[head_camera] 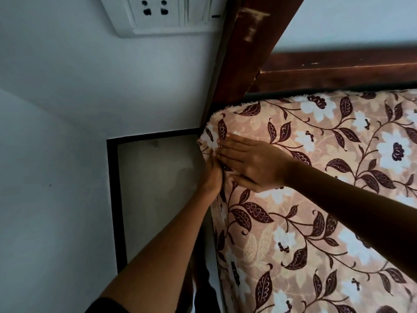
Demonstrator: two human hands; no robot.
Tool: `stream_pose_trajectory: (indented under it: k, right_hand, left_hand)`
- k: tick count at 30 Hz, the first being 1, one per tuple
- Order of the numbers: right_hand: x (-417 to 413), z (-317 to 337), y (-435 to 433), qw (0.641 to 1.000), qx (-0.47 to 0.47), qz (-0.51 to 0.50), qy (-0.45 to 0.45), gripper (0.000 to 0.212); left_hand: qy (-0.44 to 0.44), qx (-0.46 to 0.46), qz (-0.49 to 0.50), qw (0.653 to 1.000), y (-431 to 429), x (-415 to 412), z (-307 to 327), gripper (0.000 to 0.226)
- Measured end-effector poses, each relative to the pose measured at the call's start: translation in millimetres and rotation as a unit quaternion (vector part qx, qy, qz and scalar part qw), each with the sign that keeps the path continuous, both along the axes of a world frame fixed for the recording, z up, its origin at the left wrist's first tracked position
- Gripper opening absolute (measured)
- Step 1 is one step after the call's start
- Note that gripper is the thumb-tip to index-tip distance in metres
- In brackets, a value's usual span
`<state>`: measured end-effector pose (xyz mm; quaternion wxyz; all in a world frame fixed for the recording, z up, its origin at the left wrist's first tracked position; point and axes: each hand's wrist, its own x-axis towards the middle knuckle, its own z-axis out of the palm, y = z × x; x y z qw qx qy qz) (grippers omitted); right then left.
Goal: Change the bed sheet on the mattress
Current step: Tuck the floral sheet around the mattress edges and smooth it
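A floral bed sheet, pinkish-beige with dark maroon leaves and white flowers, covers the mattress at the right. My right hand lies flat with straight fingers on top of the sheet at the mattress's upper left corner. My left hand reaches up along the mattress's side edge, its fingers against the sheet just under the right hand's fingertips; they are mostly hidden, so how they lie is unclear.
A dark wooden bedpost and headboard rail border the mattress. A white wall with a socket plate is on the left. A narrow strip of pale floor with a dark skirting edge lies between wall and bed.
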<state>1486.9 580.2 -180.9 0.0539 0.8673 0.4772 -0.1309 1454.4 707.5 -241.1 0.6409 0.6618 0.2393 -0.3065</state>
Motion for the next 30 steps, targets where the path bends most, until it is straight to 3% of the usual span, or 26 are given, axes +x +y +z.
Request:
stream_pose_trajectory:
  k: [6, 11, 17, 23, 30]
  right_hand:
    - [3.6, -5.5, -2.7, 1.000, 0.022, 0.016, -0.003, 0.050]
    - [5.0, 6.4, -11.0, 0.996, 0.081, 0.035, -0.020, 0.048]
    - [-1.5, -1.1, -11.9, 0.997, 0.078, 0.016, -0.017, 0.051]
    - [-5.3, -4.4, -7.7, 0.996, 0.086, -0.012, -0.017, 0.049]
    - [-9.9, -5.8, 0.5, 0.998, 0.052, -0.033, -0.017, 0.051]
  left_hand:
    - [0.100, -0.197, 0.100, 0.970, 7.2, 28.2, 0.9, 0.066]
    - [0.163, -0.232, 0.103, 0.953, 7.6, 53.6, -0.6, 0.084]
    - [0.164, -0.216, 0.063, 0.961, 4.7, 75.5, -9.2, 0.084]
    - [0.092, -0.120, 0.033, 0.988, -0.2, 65.5, -10.2, 0.062]
    - [0.119, -0.094, -0.003, 0.988, 8.5, 70.2, -16.6, 0.057]
